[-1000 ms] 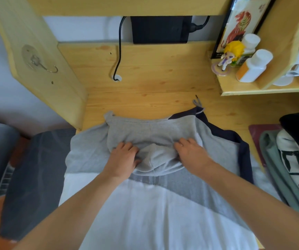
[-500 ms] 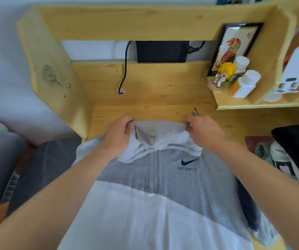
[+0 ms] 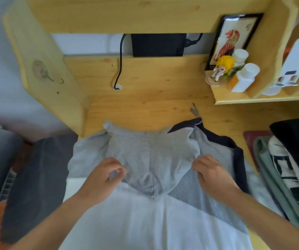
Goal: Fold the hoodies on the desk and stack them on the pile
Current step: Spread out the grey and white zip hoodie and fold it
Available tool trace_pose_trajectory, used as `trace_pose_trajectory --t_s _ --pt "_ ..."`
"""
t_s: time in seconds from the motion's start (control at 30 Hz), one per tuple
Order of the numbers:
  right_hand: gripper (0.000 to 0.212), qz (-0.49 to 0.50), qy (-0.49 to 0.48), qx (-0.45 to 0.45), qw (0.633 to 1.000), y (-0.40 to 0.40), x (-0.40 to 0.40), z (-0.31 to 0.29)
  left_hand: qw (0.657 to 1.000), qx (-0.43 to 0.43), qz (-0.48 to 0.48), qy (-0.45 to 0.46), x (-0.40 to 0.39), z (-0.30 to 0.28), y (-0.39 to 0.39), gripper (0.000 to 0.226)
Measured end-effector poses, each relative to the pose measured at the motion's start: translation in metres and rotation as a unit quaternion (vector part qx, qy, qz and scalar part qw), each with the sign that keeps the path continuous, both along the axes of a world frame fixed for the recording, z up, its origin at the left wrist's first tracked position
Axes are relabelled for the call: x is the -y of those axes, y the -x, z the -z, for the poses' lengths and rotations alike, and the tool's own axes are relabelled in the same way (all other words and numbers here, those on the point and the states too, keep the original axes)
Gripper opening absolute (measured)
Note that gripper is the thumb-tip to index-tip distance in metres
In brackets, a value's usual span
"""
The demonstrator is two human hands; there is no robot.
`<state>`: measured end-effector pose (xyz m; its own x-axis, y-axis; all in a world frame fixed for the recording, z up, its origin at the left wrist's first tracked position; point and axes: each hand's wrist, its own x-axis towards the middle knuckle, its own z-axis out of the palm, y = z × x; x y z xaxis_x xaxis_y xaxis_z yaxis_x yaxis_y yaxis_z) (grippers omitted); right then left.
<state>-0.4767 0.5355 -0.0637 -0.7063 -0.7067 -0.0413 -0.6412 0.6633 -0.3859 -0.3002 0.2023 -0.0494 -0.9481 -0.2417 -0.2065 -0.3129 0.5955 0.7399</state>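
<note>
Pale pine panels form the desk (image 3: 145, 109) and its surrounding hutch, with visible knots and a matte, smooth grain. Spread across the desktop lies the hoodie (image 3: 145, 213), a soft knit garment in three tones: light grey at the shoulders, mid grey in a diagonal band, and white over the lower body, with a dark navy strip showing along its right edge. Half a second ago the hood (image 3: 150, 159) was lifted toward the back of the desk and the chest zip and logo were exposed; now the hood lies folded down over the chest, its point toward the person, covering both. This indicates that the hood fold is laid and that the sleeve and body folds are probably next. At the right edge sits the pile (image 3: 289, 168) of folded garments, black on top, then a white piece with black printing, then sage green, resting on a dark red mat (image 3: 251, 139). A dark grey cushion-like surface (image 3: 37, 177) lies beside the desk on the left. The right hand (image 3: 211, 175) has its fingertips curled at the right margin of the hood and appears to pinch the fabric. The left hand (image 3: 103, 175) hovers at the left margin with fingers loosely curled; motion blur prevents confirming whether it grasps cloth. A small grey drawcord tip (image 3: 194, 110) rests on the wood behind the collar.
</note>
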Motion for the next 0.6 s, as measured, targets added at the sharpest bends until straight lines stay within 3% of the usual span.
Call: trace_pose_trajectory --t_s 0.03,0.07,0.13,0.17,0.2,0.23,0.3,0.43,0.5,0.57,0.6 --pt "0.026 0.094 0.013 0.046 0.994 -0.007 -0.008 0.009 0.992 0.027 -0.121 -0.015 -0.004 0.016 -0.007 0.018" --pt "0.022 0.211 0.04 0.107 0.971 -0.009 -0.009 0.01 0.963 0.07 -0.255 -0.052 -0.004 0.023 -0.007 0.019" --pt "0.012 0.418 0.101 0.278 0.859 0.001 0.005 0.01 0.836 0.171 -0.449 -0.267 -0.003 0.028 0.007 0.029" --pt "0.022 0.474 0.124 0.372 0.788 0.006 0.016 0.008 0.77 0.208 -0.472 -0.376 -0.003 0.029 0.013 0.039" --pt "0.035 0.498 0.141 0.446 0.731 0.012 0.027 0.007 0.738 0.231 -0.458 -0.437 -0.003 0.027 0.02 0.048" --pt "0.044 0.502 0.155 0.488 0.697 0.017 0.038 0.006 0.735 0.239 -0.441 -0.456 -0.002 0.027 0.025 0.053" --pt "0.052 0.506 0.192 0.515 0.664 0.024 0.056 0.002 0.738 0.225 -0.447 -0.453 -0.002 0.027 0.038 0.058" --pt "0.044 0.538 0.253 0.564 0.573 0.042 0.073 0.0 0.73 0.212 -0.46 -0.459 0.006 0.024 0.063 0.066" --pt "0.036 0.53 0.261 0.566 0.575 0.049 0.077 -0.001 0.749 0.208 -0.445 -0.445 0.005 0.018 0.072 0.053" --pt "0.035 0.518 0.295 0.528 0.604 0.057 0.077 -0.003 0.779 0.145 -0.432 -0.43 0.006 0.015 0.077 0.025" --pt "0.035 0.509 0.323 0.502 0.619 0.06 0.076 -0.006 0.788 0.103 -0.428 -0.429 0.008 0.013 0.079 0.037"
